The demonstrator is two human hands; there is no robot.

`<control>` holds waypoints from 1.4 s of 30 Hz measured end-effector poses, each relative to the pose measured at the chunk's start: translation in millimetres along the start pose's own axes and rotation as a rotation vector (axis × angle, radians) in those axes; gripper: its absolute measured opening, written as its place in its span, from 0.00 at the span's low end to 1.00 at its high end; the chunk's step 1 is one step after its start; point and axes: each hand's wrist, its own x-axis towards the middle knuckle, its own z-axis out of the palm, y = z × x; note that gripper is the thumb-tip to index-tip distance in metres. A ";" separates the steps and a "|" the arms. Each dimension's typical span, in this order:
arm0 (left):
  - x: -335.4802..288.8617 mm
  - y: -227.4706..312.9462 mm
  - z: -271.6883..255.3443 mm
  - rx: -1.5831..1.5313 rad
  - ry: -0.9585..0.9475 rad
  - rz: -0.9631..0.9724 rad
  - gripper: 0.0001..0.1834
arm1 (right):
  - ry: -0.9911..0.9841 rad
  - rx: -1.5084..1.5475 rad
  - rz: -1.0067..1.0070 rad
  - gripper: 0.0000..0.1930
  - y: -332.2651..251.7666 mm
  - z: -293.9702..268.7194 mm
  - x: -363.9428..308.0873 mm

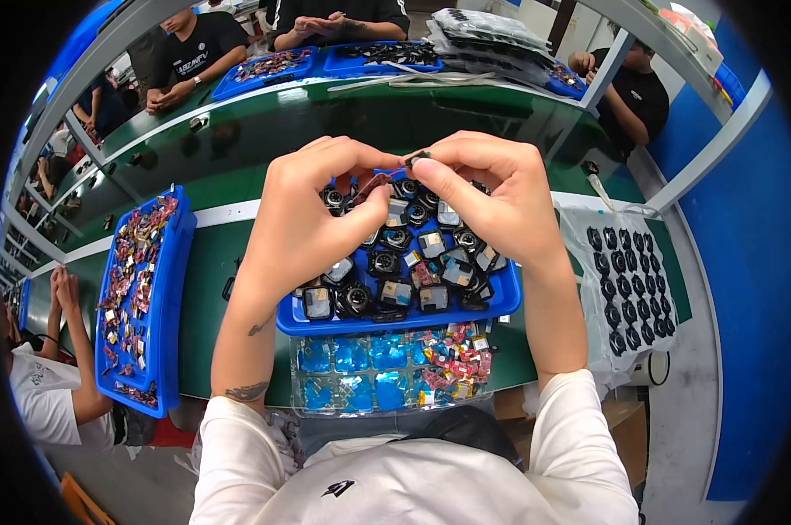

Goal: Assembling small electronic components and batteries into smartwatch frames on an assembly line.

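Both my hands are raised over a blue tray (404, 325) full of black watch cases (384, 262). My left hand (303, 197) is closed, with a small reddish circuit board (374, 185) between its thumb and fingers. My right hand (500, 188) pinches a small black part (418, 158) between thumb and index finger. The two index fingertips meet at this part; whether it is joined to the board I cannot tell. Below the tray lies a clear plastic blister tray (301, 385) with blue-filmed pockets, and a pile of red boards and small batteries (455, 363) on its right side.
A long blue bin (175, 297) of boards and batteries stands at the left. On the right, round black parts (627, 284) sit in rows on a white sheet (579, 236). Across the green table (282, 122), other people work by more blue trays (268, 68). A metal frame post (714, 144) rises at right.
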 end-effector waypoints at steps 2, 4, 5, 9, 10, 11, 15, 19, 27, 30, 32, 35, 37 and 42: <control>-2.0 -1.5 -0.7 -0.119 -0.054 -0.107 0.09 | 0.039 0.005 -0.037 0.06 -0.5 1.2 -0.2; -2.1 -5.3 -0.6 -0.202 -0.074 -0.113 0.08 | 0.033 0.073 0.036 0.06 -3.2 -1.4 1.0; -2.1 -6.2 -0.5 -0.284 -0.093 -0.119 0.07 | 0.029 0.111 0.023 0.06 -0.8 -2.8 1.6; -2.7 -4.2 -0.9 -0.497 -0.123 -0.261 0.07 | 0.005 0.126 0.016 0.04 -2.9 -5.5 1.3; -2.6 -3.9 -2.5 -0.548 -0.133 -0.326 0.06 | -0.014 0.215 0.048 0.04 -3.3 -5.1 1.1; -2.7 -3.8 -3.3 -0.598 -0.143 -0.392 0.05 | -0.033 0.303 0.079 0.03 -3.1 -4.8 0.7; -2.0 -4.5 -3.3 -0.611 -0.094 -0.434 0.05 | -0.133 0.415 0.139 0.03 0.0 -8.9 2.1; -1.6 -9.5 -2.3 -0.669 -0.118 -0.432 0.06 | -0.198 0.494 0.164 0.06 2.7 -6.8 2.2; -2.9 -15.8 -0.1 -0.639 -0.013 -0.397 0.06 | -0.073 0.408 0.136 0.08 -0.7 1.3 1.0; -2.7 -14.6 0.1 -0.647 -0.019 -0.397 0.06 | -0.024 0.308 0.085 0.08 -1.4 2.9 -0.5; -2.3 -12.1 1.4 -0.666 -0.053 -0.409 0.06 | -0.091 0.345 0.066 0.07 -1.4 2.8 -1.4; -2.5 -10.9 3.6 -0.723 -0.110 -0.432 0.06 | -0.120 0.315 0.060 0.06 4.7 5.8 -3.2; -3.4 -14.4 4.9 -0.709 -0.093 -0.428 0.06 | -0.111 0.326 0.055 0.06 3.9 7.2 -2.9; -3.8 -13.3 2.5 -0.742 -0.103 -0.403 0.06 | -0.105 0.198 0.042 0.06 6.8 0.8 -0.4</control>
